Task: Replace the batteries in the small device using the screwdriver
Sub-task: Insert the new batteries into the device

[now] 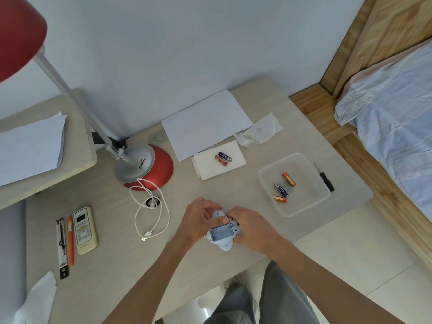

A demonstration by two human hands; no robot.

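Two hands hold a small pale-blue device (pixel 225 244) just above the desk's (pixel 117 253) front edge, left hand (pixel 198 218) and right hand (pixel 249 228) each curled round one side, its empty battery bay (pixel 221 232) facing up; it looks light, rigid plastic, safest gripped by its rounded outer lobes.

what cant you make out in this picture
Head view:
- device underside and sides: covered by left hand and right hand, both gripping it.
- labels on batteries in the tray: too small.
- screwdriver tip type: too small.
- lamp shade: cut off at the top left corner.
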